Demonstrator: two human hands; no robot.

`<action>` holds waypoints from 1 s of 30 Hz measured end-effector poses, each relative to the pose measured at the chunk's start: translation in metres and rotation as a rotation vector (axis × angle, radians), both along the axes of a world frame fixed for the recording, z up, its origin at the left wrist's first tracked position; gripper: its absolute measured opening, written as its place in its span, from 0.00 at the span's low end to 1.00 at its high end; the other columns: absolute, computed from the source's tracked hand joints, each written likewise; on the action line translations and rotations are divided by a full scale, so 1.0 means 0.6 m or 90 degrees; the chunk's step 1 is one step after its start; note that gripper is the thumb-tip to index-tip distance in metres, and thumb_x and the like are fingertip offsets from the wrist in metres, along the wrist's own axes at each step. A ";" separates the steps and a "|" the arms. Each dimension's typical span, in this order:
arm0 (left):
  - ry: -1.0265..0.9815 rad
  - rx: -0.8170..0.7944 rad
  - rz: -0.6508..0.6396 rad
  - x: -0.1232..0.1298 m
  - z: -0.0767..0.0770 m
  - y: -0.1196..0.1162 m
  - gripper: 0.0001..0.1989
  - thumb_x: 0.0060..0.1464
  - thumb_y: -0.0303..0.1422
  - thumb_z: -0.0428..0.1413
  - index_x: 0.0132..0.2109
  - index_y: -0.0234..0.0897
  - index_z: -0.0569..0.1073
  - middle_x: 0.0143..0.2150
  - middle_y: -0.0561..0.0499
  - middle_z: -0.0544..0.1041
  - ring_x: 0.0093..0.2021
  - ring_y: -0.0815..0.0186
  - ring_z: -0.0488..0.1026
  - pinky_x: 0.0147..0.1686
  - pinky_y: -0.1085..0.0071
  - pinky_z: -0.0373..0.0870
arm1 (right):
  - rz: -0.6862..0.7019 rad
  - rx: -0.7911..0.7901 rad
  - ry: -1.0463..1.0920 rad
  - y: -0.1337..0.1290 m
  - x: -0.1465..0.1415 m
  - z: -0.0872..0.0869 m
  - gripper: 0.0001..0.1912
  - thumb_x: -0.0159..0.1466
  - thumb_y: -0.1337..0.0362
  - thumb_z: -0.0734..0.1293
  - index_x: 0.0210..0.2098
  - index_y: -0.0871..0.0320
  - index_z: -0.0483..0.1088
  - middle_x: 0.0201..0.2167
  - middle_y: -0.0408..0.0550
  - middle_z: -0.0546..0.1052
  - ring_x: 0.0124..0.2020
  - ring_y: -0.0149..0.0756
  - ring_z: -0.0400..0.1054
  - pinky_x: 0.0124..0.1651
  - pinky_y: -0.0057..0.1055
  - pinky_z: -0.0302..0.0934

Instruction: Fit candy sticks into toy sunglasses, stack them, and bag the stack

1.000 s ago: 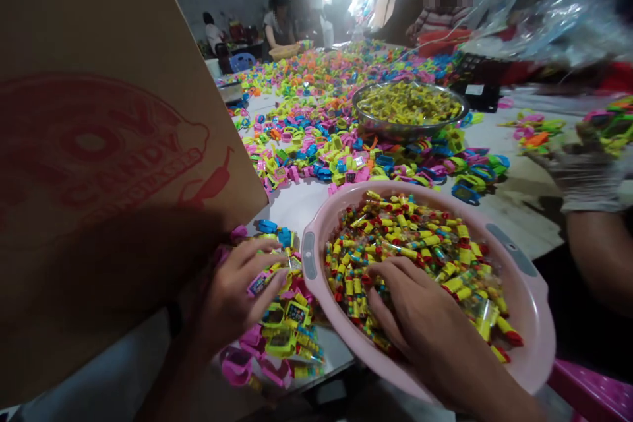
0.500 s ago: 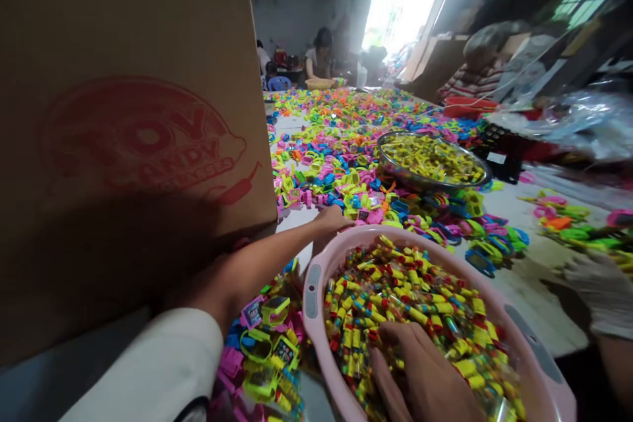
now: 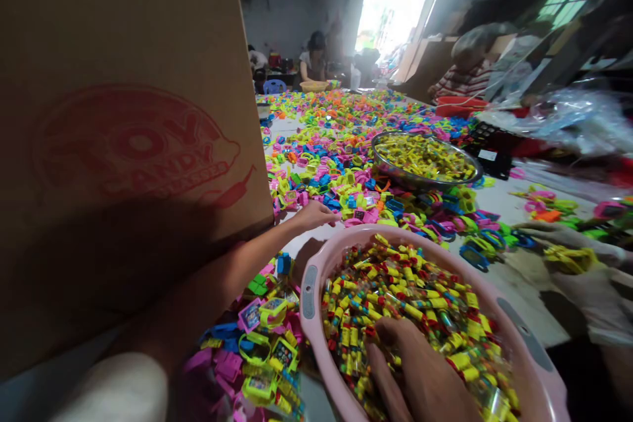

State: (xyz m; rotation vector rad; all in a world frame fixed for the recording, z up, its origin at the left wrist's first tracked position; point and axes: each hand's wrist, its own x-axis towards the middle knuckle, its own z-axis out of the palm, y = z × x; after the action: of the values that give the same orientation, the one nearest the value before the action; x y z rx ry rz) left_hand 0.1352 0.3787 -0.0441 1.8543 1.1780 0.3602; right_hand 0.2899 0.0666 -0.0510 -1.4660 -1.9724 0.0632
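Note:
My left hand (image 3: pixel 316 213) reaches past the far left rim of a pink basin (image 3: pixel 312 323). Its fingers are stretched out and open, with the tips at the edge of a pile of toy watches (image 3: pixel 341 175) in pink, yellow, green and blue. In the basin lie many small clear candy tubes (image 3: pixel 395 277) with yellow labels, red caps and coloured beads. Low inside it, my right hand (image 3: pixel 420 376) has thumb and forefinger closed around a candy tube near its tips; its other fingers are hidden. More toy watches (image 3: pixel 262 349) lie beneath my left forearm.
A big cardboard box (image 3: pixel 148 46) with red print stands at the left. A metal bowl (image 3: pixel 430 181) of yellow-labelled pieces sits among the watches. At right, a co-worker's gloved hands (image 3: pixel 588 277) hold a yellow watch; other people sit farther back, beside plastic bags (image 3: pixel 573 112).
The view has shifted slightly left. My left fingers now show stretched out beyond the rim; my right hand stays in the basin. The co-worker's gloved hands have come in with a yellow watch.

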 end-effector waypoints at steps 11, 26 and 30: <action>-0.472 -0.157 0.127 -0.148 0.104 -0.302 0.20 0.54 0.52 0.75 0.40 0.38 0.88 0.35 0.49 0.85 0.36 0.66 0.77 0.40 0.72 0.74 | -0.051 -0.058 0.162 -0.023 -0.028 0.059 0.16 0.83 0.57 0.58 0.62 0.52 0.72 0.47 0.55 0.87 0.44 0.46 0.86 0.43 0.34 0.80; -0.764 -0.277 0.276 -0.182 0.047 -0.490 0.14 0.57 0.35 0.77 0.50 0.44 0.89 0.40 0.50 0.89 0.42 0.69 0.87 0.45 0.83 0.80 | 0.086 -0.241 0.425 -0.068 -0.165 0.066 0.19 0.84 0.48 0.59 0.56 0.49 0.78 0.40 0.46 0.85 0.43 0.41 0.82 0.44 0.28 0.75; -0.779 -0.241 0.349 -0.175 0.047 -0.495 0.14 0.53 0.34 0.79 0.47 0.45 0.90 0.42 0.50 0.90 0.43 0.69 0.88 0.47 0.83 0.81 | 0.012 -0.361 0.536 -0.084 -0.174 0.070 0.24 0.79 0.39 0.64 0.56 0.51 0.79 0.45 0.47 0.85 0.53 0.44 0.79 0.52 0.29 0.74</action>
State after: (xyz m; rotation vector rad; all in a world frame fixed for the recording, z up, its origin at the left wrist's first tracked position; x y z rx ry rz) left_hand 0.0301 0.0819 -0.0156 0.6553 0.7334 1.2496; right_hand 0.1855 0.0164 -0.0092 -1.4013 -1.2985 1.1302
